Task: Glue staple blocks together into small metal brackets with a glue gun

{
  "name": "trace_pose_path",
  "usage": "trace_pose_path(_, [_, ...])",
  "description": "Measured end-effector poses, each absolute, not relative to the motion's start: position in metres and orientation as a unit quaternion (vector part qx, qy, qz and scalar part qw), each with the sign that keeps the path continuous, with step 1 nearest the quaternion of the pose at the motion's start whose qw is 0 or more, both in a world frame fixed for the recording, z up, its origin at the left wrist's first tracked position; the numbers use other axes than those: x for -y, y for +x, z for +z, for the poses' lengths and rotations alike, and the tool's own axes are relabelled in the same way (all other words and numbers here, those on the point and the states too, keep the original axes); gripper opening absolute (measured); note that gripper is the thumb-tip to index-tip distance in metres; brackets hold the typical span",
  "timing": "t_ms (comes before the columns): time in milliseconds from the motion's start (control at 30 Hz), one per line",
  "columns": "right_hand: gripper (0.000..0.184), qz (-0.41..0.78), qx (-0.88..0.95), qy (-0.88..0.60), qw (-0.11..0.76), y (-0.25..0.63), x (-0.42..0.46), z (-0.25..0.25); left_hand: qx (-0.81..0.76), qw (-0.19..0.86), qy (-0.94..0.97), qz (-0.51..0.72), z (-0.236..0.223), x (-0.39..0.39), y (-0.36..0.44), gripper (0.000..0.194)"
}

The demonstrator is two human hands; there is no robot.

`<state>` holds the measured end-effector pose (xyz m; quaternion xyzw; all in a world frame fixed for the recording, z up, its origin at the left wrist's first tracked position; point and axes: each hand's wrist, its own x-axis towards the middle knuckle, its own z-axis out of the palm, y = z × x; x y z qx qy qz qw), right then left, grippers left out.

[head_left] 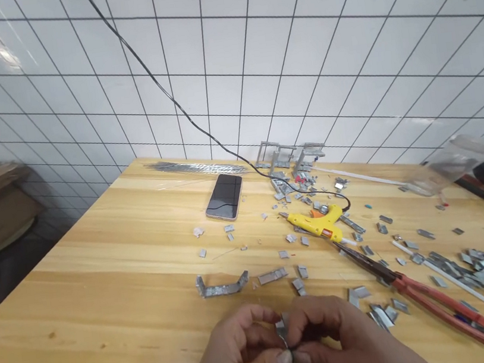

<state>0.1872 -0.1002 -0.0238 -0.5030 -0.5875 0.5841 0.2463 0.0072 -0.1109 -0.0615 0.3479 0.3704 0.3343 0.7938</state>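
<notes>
My left hand [247, 349] and my right hand [331, 334] meet at the table's near edge, fingertips pinched together. Between them is a small grey metal piece [281, 327], mostly hidden by the fingers. Both hands appear to grip it. Just beyond the hands lies a bracket-shaped grey metal strip [223, 286] with upturned ends. A short flat metal strip [272, 276] rests to its right, with small metal bits close by.
A yellow glue gun [317, 223] and red-handled snips [419, 291] lie to the right among many metal scraps [471, 272]. A phone [225, 197], thin metal rods [204, 167] and metal frames [281, 155] are farther back. A black cable [177, 103] crosses the tiled wall.
</notes>
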Motion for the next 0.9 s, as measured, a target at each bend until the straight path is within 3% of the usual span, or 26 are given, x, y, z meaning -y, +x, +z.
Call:
trace_pose_path(133, [0.028,0.663,0.515,-0.48,0.254,0.19,0.098,-0.029,-0.366,0.8,0.371,0.297,-0.065,0.11,0.005,0.04])
trace_pose_path(467, [0.035,0.686,0.473,-0.48,0.274,0.189,0.098,-0.037,-0.429,0.69,0.517,0.271,-0.063,0.113,0.002,0.027])
trace_pose_path(633, [0.026,0.663,0.498,-0.497,0.256,0.19,0.098,-0.039,-0.429,0.574,0.641,0.276,-0.065,0.108,-0.002,0.021])
trace_pose_path(767, [0.002,0.594,0.592,-0.501,0.214,0.196,0.097,-0.025,-0.393,0.483,0.737,0.264,-0.067,0.105,-0.004,0.02])
trace_pose_path(900, [0.015,0.516,0.664,-0.515,0.166,0.201,0.101,-0.015,-0.346,0.375,0.813,0.282,-0.065,0.103,-0.007,0.017])
